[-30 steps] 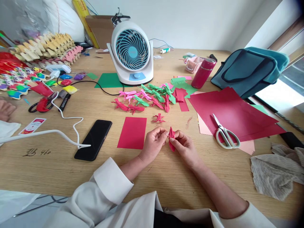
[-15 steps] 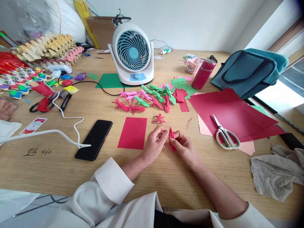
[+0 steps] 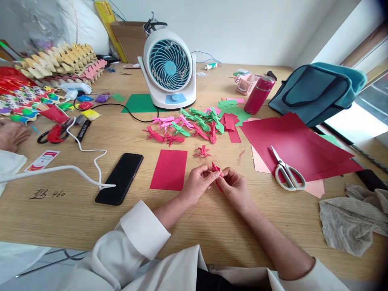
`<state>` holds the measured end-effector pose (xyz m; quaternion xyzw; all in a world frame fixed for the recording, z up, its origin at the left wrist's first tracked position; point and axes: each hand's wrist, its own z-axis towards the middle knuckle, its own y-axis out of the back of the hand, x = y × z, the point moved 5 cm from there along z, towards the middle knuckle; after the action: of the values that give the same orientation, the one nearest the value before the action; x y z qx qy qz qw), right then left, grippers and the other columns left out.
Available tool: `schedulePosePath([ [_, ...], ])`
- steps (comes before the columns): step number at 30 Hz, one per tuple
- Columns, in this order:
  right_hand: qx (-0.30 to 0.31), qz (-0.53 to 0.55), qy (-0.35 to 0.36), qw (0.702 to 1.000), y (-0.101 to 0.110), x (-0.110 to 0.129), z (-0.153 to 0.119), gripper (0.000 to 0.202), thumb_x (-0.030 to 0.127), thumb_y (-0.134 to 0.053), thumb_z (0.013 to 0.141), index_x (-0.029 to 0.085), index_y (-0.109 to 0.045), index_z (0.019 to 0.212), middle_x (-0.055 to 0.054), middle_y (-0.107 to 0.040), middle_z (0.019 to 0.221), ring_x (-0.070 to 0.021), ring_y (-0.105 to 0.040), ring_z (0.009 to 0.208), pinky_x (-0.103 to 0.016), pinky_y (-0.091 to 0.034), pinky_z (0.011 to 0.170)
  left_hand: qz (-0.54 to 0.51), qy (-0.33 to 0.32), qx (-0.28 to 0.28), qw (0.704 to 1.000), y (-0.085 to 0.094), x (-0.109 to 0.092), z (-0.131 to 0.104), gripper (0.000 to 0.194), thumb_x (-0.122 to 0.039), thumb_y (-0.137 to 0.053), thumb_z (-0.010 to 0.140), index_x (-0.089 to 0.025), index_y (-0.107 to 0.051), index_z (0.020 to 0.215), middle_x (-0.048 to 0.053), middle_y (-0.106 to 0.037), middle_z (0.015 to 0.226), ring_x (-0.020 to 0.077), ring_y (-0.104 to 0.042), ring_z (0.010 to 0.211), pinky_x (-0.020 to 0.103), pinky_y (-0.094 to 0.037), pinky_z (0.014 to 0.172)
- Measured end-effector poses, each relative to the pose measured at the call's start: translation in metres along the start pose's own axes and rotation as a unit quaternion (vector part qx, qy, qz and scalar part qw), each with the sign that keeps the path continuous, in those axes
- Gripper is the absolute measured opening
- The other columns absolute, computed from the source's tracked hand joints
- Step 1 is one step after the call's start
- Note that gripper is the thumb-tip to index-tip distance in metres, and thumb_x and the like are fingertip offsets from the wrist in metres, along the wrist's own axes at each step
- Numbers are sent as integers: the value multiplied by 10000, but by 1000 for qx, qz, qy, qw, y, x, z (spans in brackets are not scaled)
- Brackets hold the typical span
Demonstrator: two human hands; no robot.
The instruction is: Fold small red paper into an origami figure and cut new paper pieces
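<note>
From where I stand, I set the clock on the folded red paper (image 3: 215, 167) between the person's hands, twelve pointing away from them. Leftmost, the black phone (image 3: 119, 178) lies toward nine o'clock, well apart from the hands. Closer in, also about nine, is a flat red sheet (image 3: 169, 169), with the left hand (image 3: 198, 182) nearer to it than the other.

That left hand comes in from about eight, its thumb laid across the folded paper in a pinch; the fingertips underneath I can't make out. At eleven, beyond its knuckles, one small red figure (image 3: 202, 151) sits alone, and the heap of folded figures (image 3: 198, 119) lies farther along roughly that line.

The piece itself is just above the tabletop or on it, I can't tell which. Its long axis runs from eleven to five, crossed by the left thumb. The right hand (image 3: 238, 190) arrives from four and nips its near-right flank between thumb and fingers, so both hands touch it. Scissors (image 3: 282, 163) lie out at three, nearer the right hand.
</note>
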<state>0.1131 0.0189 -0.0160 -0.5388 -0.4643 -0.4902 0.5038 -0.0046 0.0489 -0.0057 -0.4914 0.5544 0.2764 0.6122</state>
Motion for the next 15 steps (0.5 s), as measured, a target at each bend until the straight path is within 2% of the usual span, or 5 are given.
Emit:
schedulePosePath([
  [5, 50, 13, 12, 999, -1, 13, 0, 232, 417, -734, 824, 216, -618, 822, 13, -632, 710, -142, -571, 668, -271, -450, 660, 31, -4, -17, 999, 6, -4, 2, 295, -420, -695, 823, -135, -620, 827, -23, -557, 697, 71, -444, 589, 181, -337, 510],
  [8, 3, -7, 20, 1000, 10, 19, 3, 220, 430, -693, 861, 217, -640, 846, 3, -635, 762, -139, -558, 709, -269, -441, 691, 56, -44, -20, 997, 9, -10, 4, 275, -403, -679, 837, -139, -604, 814, -22, -568, 726, 90, -506, 674, 202, -405, 636],
  [10, -29, -5, 17, 999, 18, 18, 6, 226, 434, -710, 845, 216, -652, 847, 5, -622, 781, -135, -546, 728, -264, -430, 708, 73, -61, 1, 995, 7, -13, 4, 258, -386, -661, 852, -139, -604, 807, -13, -591, 747, 108, -543, 734, 220, -427, 714],
  [12, -31, 17, 0, 999, 21, 15, 9, 228, 433, -735, 821, 218, -665, 855, 12, -610, 777, -132, -534, 723, -261, -421, 711, 94, -61, 25, 993, 4, -14, 3, 238, -371, -640, 870, -140, -615, 820, -6, -606, 755, 119, -559, 753, 228, -432, 730],
  [15, 1, 59, -22, 998, 18, 10, 11, 213, 418, -746, 814, 219, -677, 845, 14, -610, 761, -130, -526, 716, -264, -422, 724, 110, -54, 47, 991, 1, -11, 2, 207, -347, -615, 888, -142, -637, 874, 6, -634, 807, 124, -578, 780, 234, -441, 746],
])
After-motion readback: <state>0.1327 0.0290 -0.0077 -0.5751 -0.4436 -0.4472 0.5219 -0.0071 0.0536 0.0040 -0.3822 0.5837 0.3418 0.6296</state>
